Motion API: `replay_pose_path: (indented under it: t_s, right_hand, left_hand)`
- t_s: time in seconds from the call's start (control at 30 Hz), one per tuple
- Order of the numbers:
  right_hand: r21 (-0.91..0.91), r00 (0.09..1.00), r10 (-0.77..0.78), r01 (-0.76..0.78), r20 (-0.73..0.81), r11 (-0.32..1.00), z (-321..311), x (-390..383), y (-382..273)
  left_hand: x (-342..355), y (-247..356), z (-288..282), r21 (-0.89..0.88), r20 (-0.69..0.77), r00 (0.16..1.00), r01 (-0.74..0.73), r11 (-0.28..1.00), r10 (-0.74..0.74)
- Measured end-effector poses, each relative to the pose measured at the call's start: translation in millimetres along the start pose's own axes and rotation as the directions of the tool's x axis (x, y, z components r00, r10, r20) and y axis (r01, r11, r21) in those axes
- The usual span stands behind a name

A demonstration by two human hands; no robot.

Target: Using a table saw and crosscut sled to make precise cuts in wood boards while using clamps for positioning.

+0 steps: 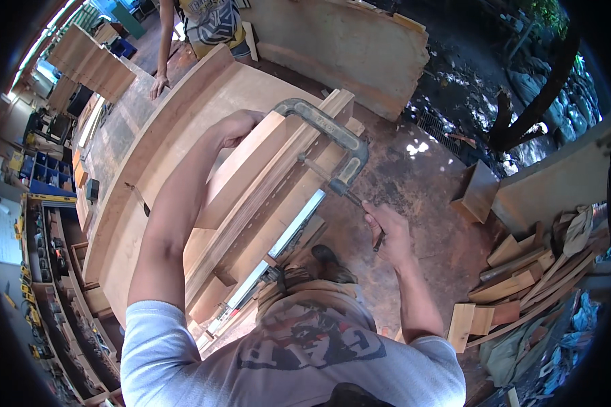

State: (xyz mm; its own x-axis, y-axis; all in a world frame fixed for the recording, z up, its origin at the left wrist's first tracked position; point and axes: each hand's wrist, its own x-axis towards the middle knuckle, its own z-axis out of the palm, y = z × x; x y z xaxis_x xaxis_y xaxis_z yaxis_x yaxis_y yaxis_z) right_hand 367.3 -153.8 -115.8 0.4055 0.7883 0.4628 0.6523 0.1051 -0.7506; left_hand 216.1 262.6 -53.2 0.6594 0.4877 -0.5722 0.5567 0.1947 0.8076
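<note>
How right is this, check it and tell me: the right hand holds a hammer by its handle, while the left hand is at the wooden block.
It's not a hammer: the head view shows the right hand holding a clamp by its handle. The left hand is at the wooden block, as stated.

From afar I looked into a woodworking workshop: a C-clamp (pixel 332 129) spanned wooden boards (pixel 244 169), offcuts (pixel 512 285) lay heaped at the right, and tool-laden shelves (pixel 66 285) ran along the left.

Wood offcuts (pixel 509 287) lie heaped near a brown wooden box (pixel 480 195).
</note>
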Motion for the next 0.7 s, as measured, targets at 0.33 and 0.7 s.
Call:
replay_pose_path:
  t_s: [0.33, 0.7]
  right_hand:
    - [-0.152, 0.994, -0.101, 0.105, 0.033, 0.983, 15.6, -15.5, 13.8]
    - [-0.385, 0.862, -0.189, 0.393, 0.470, 0.835, -5.4, -11.2, 23.3]
  left_hand:
    - [-16.4, -15.7, 1.3, 0.184, -0.039, 0.992, -0.108, 0.977, 0.117]
    - [-9.9, -45.5, -13.7, 0.202, 0.066, 0.965, -0.262, 0.944, 0.254]
